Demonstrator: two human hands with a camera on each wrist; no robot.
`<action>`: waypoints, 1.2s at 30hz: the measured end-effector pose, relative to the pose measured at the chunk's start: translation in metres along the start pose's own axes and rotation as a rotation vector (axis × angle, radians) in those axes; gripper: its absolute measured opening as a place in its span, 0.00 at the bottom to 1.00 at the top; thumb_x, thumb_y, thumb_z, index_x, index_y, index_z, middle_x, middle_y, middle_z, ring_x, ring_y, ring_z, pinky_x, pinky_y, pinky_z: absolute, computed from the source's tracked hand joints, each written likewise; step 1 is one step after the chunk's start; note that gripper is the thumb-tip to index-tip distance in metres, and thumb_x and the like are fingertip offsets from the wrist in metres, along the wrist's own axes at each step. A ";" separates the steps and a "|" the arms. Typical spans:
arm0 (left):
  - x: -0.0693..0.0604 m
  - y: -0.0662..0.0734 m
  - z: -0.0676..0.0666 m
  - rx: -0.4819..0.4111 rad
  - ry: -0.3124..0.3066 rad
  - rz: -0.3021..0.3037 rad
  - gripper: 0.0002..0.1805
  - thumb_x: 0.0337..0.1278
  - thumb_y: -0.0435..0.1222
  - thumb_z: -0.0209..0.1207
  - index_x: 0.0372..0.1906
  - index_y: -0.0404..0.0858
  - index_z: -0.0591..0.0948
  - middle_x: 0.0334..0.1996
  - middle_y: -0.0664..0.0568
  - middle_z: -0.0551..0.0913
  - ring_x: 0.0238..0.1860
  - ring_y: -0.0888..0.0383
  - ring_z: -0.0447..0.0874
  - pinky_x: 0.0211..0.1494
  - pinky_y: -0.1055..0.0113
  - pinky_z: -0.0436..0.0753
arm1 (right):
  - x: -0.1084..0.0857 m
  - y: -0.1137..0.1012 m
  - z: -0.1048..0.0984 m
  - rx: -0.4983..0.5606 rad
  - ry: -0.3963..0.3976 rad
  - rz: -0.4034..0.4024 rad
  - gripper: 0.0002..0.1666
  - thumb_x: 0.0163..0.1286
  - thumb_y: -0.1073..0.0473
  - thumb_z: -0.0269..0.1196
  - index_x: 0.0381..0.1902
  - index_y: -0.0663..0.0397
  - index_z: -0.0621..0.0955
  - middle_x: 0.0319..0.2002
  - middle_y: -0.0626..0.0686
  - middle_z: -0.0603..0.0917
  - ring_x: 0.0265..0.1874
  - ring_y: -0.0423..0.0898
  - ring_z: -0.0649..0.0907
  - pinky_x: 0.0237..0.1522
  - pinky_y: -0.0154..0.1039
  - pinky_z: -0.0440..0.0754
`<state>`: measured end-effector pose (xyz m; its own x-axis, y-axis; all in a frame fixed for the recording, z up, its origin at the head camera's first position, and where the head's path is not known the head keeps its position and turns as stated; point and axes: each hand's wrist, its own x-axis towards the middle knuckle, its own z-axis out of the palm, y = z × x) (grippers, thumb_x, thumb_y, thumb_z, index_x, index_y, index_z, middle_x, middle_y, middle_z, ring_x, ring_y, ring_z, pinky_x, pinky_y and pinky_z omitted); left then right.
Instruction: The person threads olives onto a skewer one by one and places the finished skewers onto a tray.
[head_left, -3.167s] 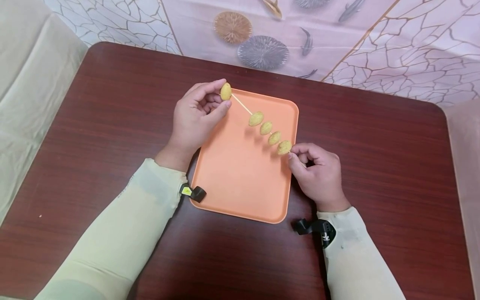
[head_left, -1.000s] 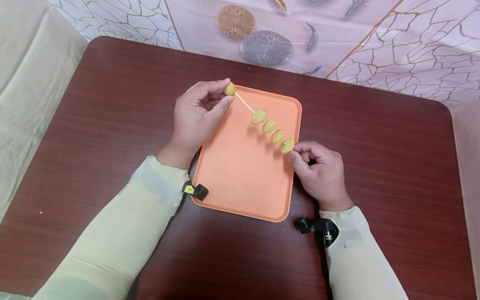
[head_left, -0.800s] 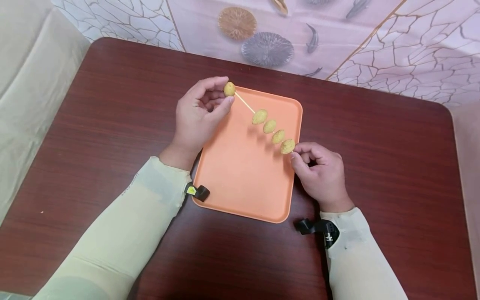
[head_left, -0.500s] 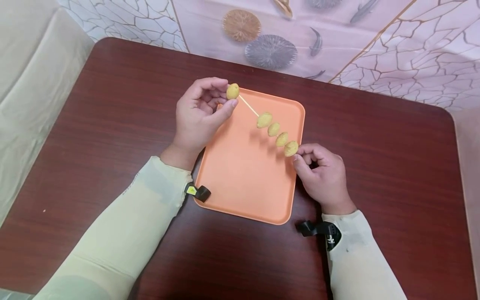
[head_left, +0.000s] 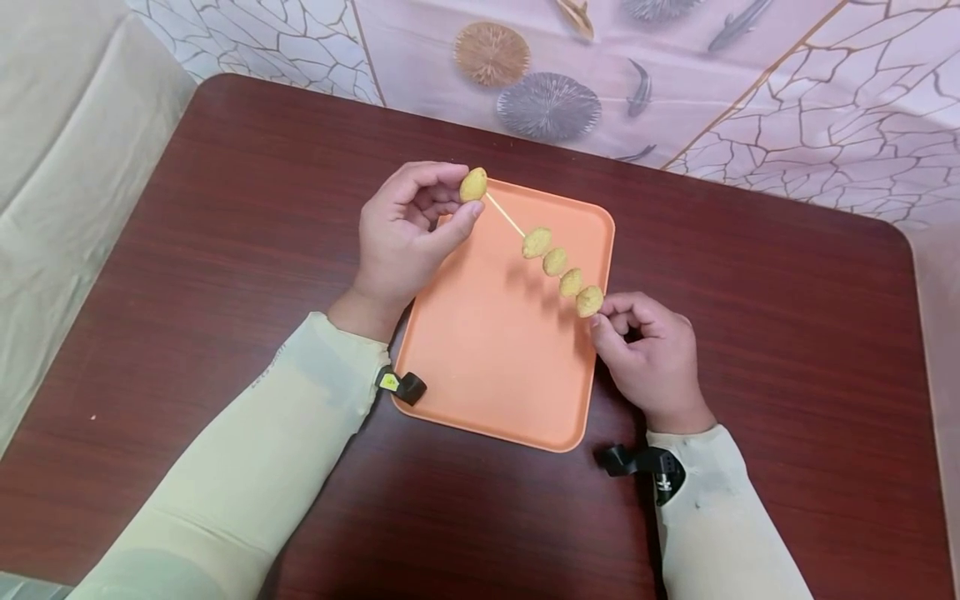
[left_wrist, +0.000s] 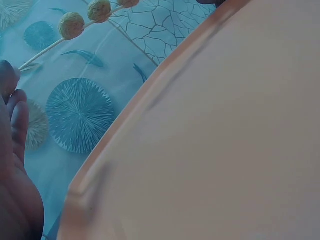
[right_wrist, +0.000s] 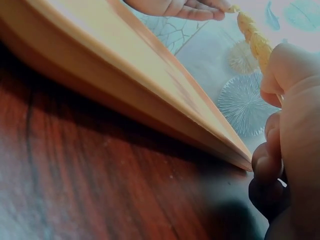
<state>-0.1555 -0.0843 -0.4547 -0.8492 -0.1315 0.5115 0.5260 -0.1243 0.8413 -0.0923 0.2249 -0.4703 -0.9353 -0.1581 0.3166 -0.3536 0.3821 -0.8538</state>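
Observation:
My left hand (head_left: pixel 408 225) pinches a small yellow oval food piece (head_left: pixel 473 184) between thumb and fingertips, at the far end of a thin wooden skewer (head_left: pixel 505 214). Whether the skewer's tip is inside that piece I cannot tell. Several similar yellow pieces (head_left: pixel 555 262) sit in a row on the skewer's other half, with bare stick between them and the left hand. My right hand (head_left: pixel 651 354) grips the skewer's near end, right behind the last piece. The skewer slants over an orange tray (head_left: pixel 495 367); its right end is hidden by the right fingers.
The tray lies on a dark red-brown wooden table (head_left: pixel 787 358). Behind the table hangs a patterned backdrop (head_left: pixel 551 107), and pale cloth (head_left: pixel 67 167) drapes the left side. A black wrist camera (head_left: pixel 411 388) overhangs the tray's lower left corner.
The yellow piece in my left fingers has turned, showing its longer oval side again. Both hands and the skewer keep nearly the same arrangement; the whole view has shifted slightly.

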 end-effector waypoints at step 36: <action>0.007 -0.002 0.003 0.471 0.017 -0.319 0.12 0.65 0.34 0.80 0.51 0.38 0.96 0.46 0.46 0.96 0.42 0.61 0.95 0.51 0.74 0.92 | -0.001 -0.005 0.002 -0.140 -0.006 0.002 0.03 0.68 0.69 0.75 0.36 0.56 0.92 0.17 0.44 0.78 0.18 0.33 0.73 0.26 0.25 0.70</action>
<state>-0.1621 -0.0825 -0.4522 -0.9597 -0.1759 0.2192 0.1620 0.2909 0.9429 -0.0896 0.2217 -0.4672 -0.9359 -0.1629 0.3122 -0.3509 0.5052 -0.7884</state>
